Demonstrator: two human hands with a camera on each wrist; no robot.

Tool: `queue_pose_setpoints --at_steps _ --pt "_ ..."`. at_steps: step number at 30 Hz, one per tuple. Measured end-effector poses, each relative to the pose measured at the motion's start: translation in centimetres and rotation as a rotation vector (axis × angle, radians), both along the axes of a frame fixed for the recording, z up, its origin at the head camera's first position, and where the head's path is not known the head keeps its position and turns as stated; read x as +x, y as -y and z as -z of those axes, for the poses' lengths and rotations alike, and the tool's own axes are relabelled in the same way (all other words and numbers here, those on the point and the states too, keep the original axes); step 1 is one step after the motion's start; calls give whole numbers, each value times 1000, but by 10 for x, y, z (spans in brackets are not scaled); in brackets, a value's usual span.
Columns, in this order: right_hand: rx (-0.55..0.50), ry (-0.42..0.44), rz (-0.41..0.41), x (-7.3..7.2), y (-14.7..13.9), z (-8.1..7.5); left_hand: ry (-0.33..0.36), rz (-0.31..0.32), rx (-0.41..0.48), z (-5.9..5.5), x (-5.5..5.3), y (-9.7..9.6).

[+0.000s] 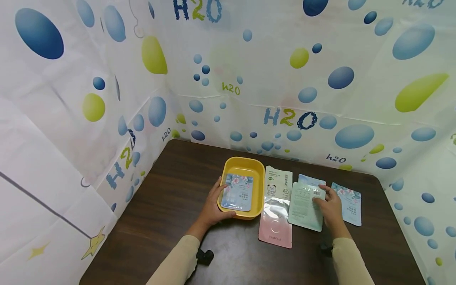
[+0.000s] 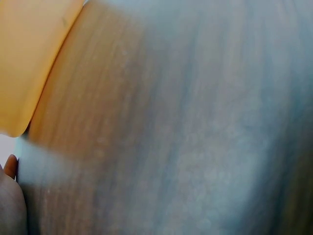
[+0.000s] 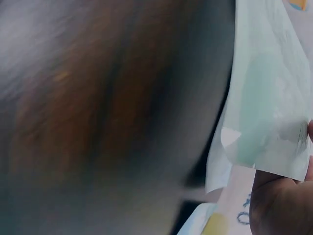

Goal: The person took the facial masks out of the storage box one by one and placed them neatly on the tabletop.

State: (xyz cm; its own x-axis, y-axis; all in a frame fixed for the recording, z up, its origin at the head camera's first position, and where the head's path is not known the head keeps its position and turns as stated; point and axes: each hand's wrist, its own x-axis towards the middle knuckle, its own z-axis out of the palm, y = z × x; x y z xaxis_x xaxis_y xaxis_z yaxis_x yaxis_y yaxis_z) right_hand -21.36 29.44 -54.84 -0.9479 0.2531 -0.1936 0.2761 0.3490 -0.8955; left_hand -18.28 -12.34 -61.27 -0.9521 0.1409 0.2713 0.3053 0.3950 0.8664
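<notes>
My left hand (image 1: 214,206) holds a yellow plastic tray (image 1: 259,186) at its near left corner, fingers over the left rim and thumb along the front. Inside the tray lies a blue flowered face mask packet (image 1: 238,192). With thumb and fingers, my right hand (image 1: 330,208) pinches a pale green face mask packet (image 1: 304,208) by its right edge, back print facing up. In the right wrist view this green packet (image 3: 274,98) appears tilted, with the hand (image 3: 281,208) at its lower corner. Behind it, a light blue packet (image 1: 310,180) is partly covered.
Between the tray and the green packet lies a long white packet (image 1: 279,182) with a bear print, above a shiny pink packet (image 1: 275,223). Another blue flowered packet (image 1: 350,204) lies right of my right hand. All rest on a dark wooden table (image 1: 160,206), with a printed curtain (image 1: 228,99) behind.
</notes>
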Motion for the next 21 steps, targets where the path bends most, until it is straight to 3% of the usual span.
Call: queue_pose_setpoints --at_steps 6,12,21 --pt "37 5 5 8 -12 9 2 -7 -2 0 0 0" --pt "180 16 -102 19 -29 15 -33 3 -8 1 1 0" --pt "247 95 -178 36 -37 22 -35 2 -9 -1 1 0"
